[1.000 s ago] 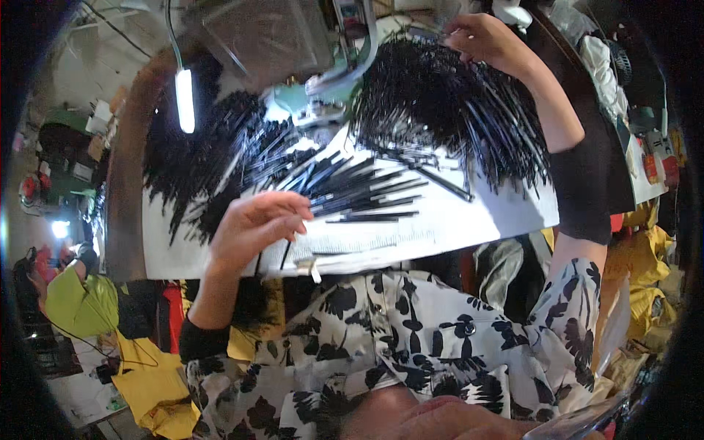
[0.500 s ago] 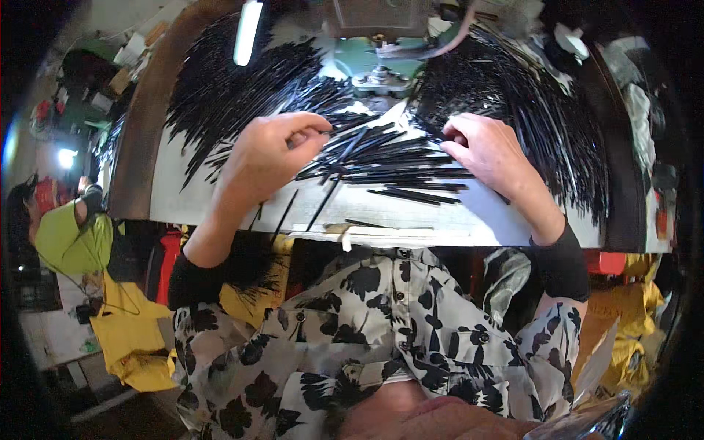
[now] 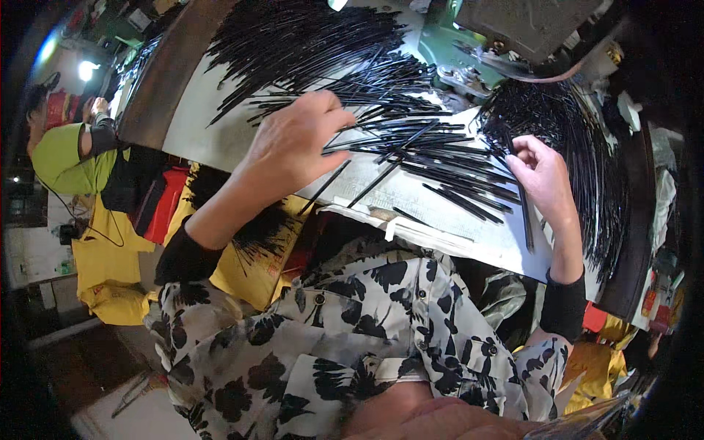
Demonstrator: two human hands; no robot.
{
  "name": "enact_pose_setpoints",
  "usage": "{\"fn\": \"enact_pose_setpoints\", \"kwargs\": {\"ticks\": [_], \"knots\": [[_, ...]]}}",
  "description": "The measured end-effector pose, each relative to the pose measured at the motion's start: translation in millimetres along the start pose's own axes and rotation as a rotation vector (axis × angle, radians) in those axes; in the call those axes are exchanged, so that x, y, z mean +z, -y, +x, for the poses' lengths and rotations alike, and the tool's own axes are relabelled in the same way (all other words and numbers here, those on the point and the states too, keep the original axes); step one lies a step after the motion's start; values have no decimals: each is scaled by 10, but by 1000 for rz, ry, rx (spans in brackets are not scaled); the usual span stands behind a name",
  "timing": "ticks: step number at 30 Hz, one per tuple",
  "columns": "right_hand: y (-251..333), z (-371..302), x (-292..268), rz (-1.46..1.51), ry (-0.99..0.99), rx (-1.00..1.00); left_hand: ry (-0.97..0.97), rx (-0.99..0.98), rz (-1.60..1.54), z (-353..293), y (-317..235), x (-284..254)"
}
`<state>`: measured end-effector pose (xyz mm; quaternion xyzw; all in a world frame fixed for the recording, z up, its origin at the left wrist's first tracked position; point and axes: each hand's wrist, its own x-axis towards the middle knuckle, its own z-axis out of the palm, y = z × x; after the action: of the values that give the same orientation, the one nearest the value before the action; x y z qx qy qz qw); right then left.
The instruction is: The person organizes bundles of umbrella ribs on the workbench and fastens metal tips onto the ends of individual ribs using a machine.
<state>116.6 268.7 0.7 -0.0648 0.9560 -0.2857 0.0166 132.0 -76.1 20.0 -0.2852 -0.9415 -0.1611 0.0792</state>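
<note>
Thin black sticks lie in heaps and loose rows over the white tabletop [image 3: 194, 121]. My left hand [image 3: 297, 143] is over the near edge of the middle pile of black sticks [image 3: 411, 136], its thumb apart from the fingers and nothing visible between them. On the right, my right hand [image 3: 544, 176] has thumb and fingers closed on a narrow black stick [image 3: 527, 224]. That stick points down toward the table's near edge; whether more than one is held, I cannot tell. Beyond the piles stands a green machine [image 3: 440, 40] with metal fittings.
A large heap of black sticks [image 3: 308, 44] covers the far left, and another heap [image 3: 587, 169] the right side. Brown raised boards [image 3: 165, 81] border the table. Below left is a yellow sack [image 3: 246, 271] with dark sticks on it. A person in a green top [image 3: 70, 165] sits at far left.
The view has turned, so the table now slants down to the right. My left thumb and fingers have spread apart. My right hand has closed on a black stick.
</note>
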Motion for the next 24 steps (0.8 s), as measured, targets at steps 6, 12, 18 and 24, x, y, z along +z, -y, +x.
{"fn": "enact_pose_setpoints", "kwargs": {"ticks": [6,12,18,24], "knots": [[23,61,13,162,48,-56,-92,193,110,136,97,153],[-13,28,40,168,54,-41,-107,105,136,265,179,253],[11,3,55,140,58,-20,-273,157,194,427,186,283],[53,25,45,163,64,-7,-166,-46,179,449,301,272]]}}
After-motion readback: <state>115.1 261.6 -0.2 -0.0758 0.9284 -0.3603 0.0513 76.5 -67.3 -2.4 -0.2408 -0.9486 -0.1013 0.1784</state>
